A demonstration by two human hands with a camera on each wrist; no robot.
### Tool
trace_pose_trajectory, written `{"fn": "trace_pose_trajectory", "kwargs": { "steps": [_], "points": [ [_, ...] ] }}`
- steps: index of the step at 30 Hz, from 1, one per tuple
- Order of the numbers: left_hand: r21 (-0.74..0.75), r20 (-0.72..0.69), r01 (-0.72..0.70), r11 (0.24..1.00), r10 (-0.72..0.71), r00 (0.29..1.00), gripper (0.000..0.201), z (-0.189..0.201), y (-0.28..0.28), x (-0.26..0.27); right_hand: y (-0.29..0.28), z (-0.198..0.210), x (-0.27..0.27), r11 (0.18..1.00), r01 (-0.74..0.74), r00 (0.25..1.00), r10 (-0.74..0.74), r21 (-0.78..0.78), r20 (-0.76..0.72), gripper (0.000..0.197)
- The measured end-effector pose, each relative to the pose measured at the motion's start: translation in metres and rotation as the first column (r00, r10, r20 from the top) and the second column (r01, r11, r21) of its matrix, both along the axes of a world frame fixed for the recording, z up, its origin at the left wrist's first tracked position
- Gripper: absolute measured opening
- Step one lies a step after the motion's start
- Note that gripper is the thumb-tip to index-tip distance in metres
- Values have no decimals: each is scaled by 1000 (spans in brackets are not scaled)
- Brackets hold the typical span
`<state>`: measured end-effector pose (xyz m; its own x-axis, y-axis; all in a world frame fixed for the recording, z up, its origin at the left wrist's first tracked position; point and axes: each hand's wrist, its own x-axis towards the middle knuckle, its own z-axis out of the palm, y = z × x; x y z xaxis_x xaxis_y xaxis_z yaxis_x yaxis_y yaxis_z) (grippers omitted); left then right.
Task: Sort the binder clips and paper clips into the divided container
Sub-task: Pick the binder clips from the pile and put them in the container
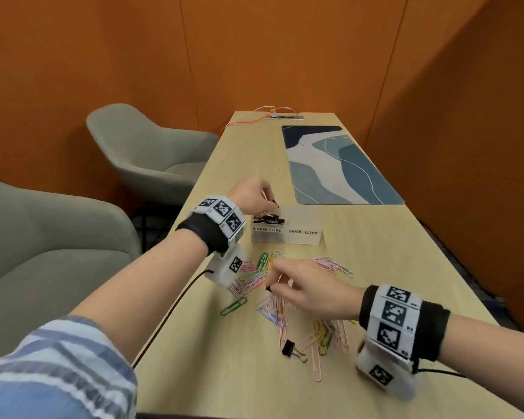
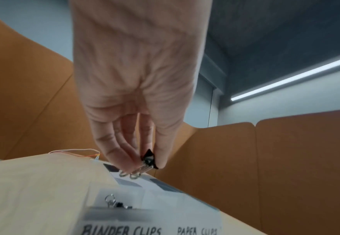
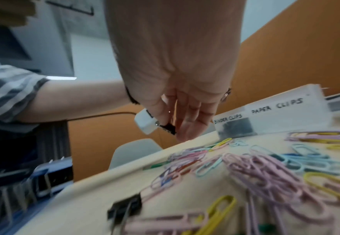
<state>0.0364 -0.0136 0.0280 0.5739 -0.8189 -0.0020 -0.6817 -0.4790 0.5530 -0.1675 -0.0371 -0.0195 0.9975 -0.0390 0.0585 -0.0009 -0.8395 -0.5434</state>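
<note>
A clear divided container (image 1: 303,239) labelled BINDER CLIPS and PAPER CLIPS stands mid-table. Its left compartment holds several black binder clips (image 1: 268,219). Just above that compartment, my left hand (image 1: 268,198) pinches a black binder clip (image 2: 149,159) between thumb and fingers. My right hand (image 1: 270,286) hovers low over the scattered coloured paper clips (image 1: 256,272) and pinches a small black binder clip (image 3: 168,128). One more black binder clip (image 1: 288,347) lies on the table among paper clips near my right wrist.
A blue patterned desk mat (image 1: 339,164) lies beyond the container on the right. Two grey chairs (image 1: 146,146) stand along the table's left edge. A power strip with an orange cable (image 1: 285,116) sits at the far end. Orange walls close in on all sides.
</note>
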Motion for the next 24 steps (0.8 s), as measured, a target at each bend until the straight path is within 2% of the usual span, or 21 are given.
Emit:
{"fn": "trace_pose_trajectory", "kwargs": {
  "steps": [2,5,7,10,13,14,16,18,19,21,24],
  "points": [
    [30,19,-16,999,16,1000,16,-6,-8,3,-11,4,4,985,106,994,-105,138,-19,8],
    [52,58,-11,999,8,998,23,-13,-9,10,-29,8,15,905,258,965,-261,337,-37,10],
    [19,78,-15,1000,13,997,26,-14,-1,11,-43,14,28,841,339,934,-356,421,-42,13],
    [-30,174,-13,999,18,985,18,-11,21,0,-66,25,57,766,435,870,-492,474,-2,13],
    [63,220,99,993,-111,969,14,-7,51,-30,-78,33,87,764,496,834,-552,413,19,22],
    [112,181,184,976,-202,962,12,-7,61,-42,-79,34,95,773,501,836,-549,389,13,25],
    [192,14,368,910,-378,926,10,-10,76,-67,-75,36,105,803,504,846,-533,319,4,31],
    [253,-153,507,824,-484,862,20,-17,86,-88,-68,38,105,828,499,855,-519,256,12,38],
    [288,-177,556,780,-527,831,28,-23,88,-96,-65,39,101,843,486,863,-504,230,21,40],
    [362,-154,601,713,-590,793,41,-34,92,-107,-57,41,88,884,440,893,-449,155,28,39],
    [425,-93,601,677,-627,773,41,-45,94,-116,-53,37,66,928,369,928,-370,43,33,32]
  ]
}}
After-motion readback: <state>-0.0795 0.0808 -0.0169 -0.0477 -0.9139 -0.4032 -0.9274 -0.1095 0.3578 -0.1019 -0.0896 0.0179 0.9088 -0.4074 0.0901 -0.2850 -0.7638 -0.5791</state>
